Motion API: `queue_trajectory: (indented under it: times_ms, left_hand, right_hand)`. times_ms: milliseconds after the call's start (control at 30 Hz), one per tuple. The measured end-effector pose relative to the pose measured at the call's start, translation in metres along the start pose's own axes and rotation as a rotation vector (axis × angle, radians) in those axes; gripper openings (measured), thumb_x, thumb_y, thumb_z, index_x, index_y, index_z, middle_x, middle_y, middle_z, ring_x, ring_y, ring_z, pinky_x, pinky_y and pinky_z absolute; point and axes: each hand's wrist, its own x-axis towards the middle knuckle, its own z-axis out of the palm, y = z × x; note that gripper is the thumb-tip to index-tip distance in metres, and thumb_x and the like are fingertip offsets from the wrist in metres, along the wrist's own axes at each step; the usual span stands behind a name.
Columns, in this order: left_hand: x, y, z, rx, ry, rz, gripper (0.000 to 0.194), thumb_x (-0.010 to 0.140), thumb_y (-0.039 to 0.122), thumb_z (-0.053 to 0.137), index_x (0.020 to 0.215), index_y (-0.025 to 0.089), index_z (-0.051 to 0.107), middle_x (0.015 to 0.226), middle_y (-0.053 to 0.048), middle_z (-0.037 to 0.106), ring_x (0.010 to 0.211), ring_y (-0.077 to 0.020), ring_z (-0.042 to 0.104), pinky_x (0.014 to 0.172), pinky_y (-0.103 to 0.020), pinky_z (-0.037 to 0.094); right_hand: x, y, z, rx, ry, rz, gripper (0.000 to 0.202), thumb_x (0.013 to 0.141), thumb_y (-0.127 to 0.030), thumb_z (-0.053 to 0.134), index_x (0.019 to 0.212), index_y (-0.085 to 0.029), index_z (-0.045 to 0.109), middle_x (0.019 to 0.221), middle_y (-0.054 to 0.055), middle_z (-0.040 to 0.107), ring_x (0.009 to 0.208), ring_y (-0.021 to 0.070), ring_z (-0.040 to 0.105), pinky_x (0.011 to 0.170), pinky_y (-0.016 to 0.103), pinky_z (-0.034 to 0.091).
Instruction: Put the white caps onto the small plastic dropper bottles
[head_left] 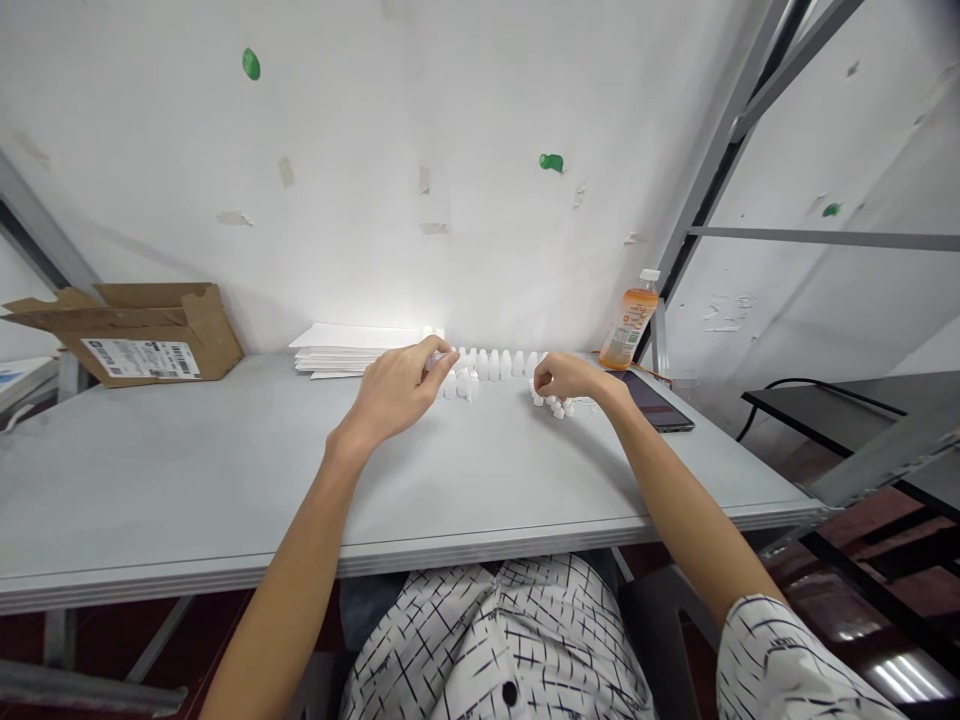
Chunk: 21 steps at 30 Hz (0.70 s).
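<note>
Small white plastic bottles [493, 366] stand in a row near the back of the table, with a few more bottles [462, 384] in front of the row's left end. My left hand [403, 385] is at that left end, thumb and forefinger curled towards each other; whatever may be between them I cannot make out. Over a loose cluster of small white caps [558, 408], at the row's right end, my right hand [564, 376] has its fingers bent down in a pinch. Its fingertips are partly hidden, and what they hold is too small to tell.
A stack of white sheets [349, 350] lies behind my left hand, and an opened cardboard box [142, 335] stands at the back left. To the right are an orange drink bottle [630, 325] and a dark tablet [654, 402]. The grey table [225, 480] meets a white wall.
</note>
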Motion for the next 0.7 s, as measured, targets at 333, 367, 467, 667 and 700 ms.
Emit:
queue_trajectory:
  times_ms: [333, 367, 467, 667, 700]
  left_hand:
    - [-0.0003, 0.0012, -0.0002, 0.004, -0.007, -0.002, 0.039, 0.101, 0.052, 0.036, 0.097, 0.024, 0.063, 0.063, 0.002, 0.063, 0.061, -0.018, 0.058, 0.061, -0.03, 0.038]
    - [-0.0002, 0.0011, -0.0001, 0.005, -0.007, -0.002, 0.038, 0.1, 0.052, 0.037, 0.097, 0.024, 0.063, 0.063, 0.002, 0.064, 0.061, -0.0181, 0.058, 0.062, -0.03, 0.038]
    - [0.0003, 0.0006, 0.0003, 0.007, -0.013, -0.004, 0.038, 0.101, 0.051, 0.037, 0.098, 0.024, 0.063, 0.063, 0.002, 0.063, 0.061, -0.0184, 0.058, 0.062, -0.03, 0.038]
    - [0.0003, 0.0007, -0.0001, 0.013, -0.022, -0.008, 0.038, 0.101, 0.052, 0.036, 0.099, 0.025, 0.063, 0.064, 0.002, 0.063, 0.062, -0.0185, 0.058, 0.063, -0.03, 0.037]
    - [0.0002, 0.0009, -0.0002, 0.014, -0.023, -0.009, 0.038, 0.101, 0.052, 0.036, 0.099, 0.025, 0.063, 0.064, 0.002, 0.063, 0.062, -0.0184, 0.058, 0.063, -0.03, 0.037]
  right_hand:
    - [-0.0032, -0.0024, -0.0029, -0.011, 0.002, 0.018, 0.019, 0.073, -0.006, 0.056, 0.082, -0.013, 0.072, 0.08, 0.005, 0.074, 0.056, 0.0129, 0.065, 0.053, 0.022, 0.043]
    - [-0.0036, -0.0024, -0.003, -0.01, 0.003, 0.019, 0.019, 0.073, -0.006, 0.056, 0.081, -0.013, 0.072, 0.081, 0.005, 0.074, 0.056, 0.013, 0.065, 0.054, 0.022, 0.043]
    - [-0.0041, -0.0021, -0.0031, -0.015, 0.005, 0.017, 0.02, 0.072, -0.006, 0.056, 0.081, -0.013, 0.073, 0.08, 0.006, 0.075, 0.057, 0.0132, 0.066, 0.054, 0.021, 0.042]
    - [-0.0029, 0.0001, -0.0031, -0.028, 0.005, 0.023, 0.019, 0.073, -0.005, 0.057, 0.082, -0.012, 0.072, 0.082, 0.006, 0.075, 0.056, 0.0122, 0.064, 0.053, 0.021, 0.042]
    - [-0.0027, 0.0, -0.0031, -0.032, 0.006, 0.026, 0.02, 0.073, -0.005, 0.057, 0.082, -0.012, 0.072, 0.082, 0.006, 0.075, 0.056, 0.0123, 0.064, 0.053, 0.021, 0.042]
